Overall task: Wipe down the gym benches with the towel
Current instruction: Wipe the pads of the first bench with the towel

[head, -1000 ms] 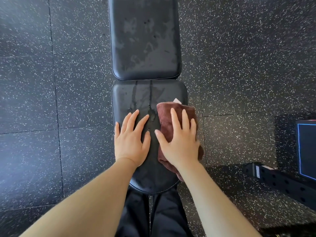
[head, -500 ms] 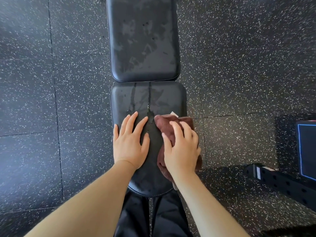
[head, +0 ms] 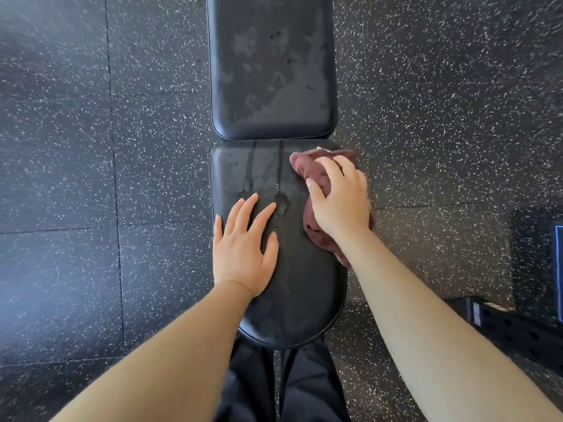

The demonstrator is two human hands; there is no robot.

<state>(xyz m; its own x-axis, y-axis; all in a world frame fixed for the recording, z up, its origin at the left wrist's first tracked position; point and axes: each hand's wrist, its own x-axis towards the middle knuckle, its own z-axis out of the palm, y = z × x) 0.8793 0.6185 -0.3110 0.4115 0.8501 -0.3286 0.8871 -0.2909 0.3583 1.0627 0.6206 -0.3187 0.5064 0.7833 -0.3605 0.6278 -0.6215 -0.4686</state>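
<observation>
Left hand (head: 243, 254) flat, fingers (head: 248, 208) spread, right hand (head: 341, 205) gripping towel (head: 315, 173) (fingers curled), forearms bare

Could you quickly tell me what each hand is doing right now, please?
Left hand: open, flat on the seat pad.
Right hand: gripping the towel.

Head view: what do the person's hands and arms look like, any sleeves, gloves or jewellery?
No gloves, rings or watch on the left hand or right hand. The left arm and right arm are bare to the frame edge, no sleeve in view. Black trousers show below.
</observation>
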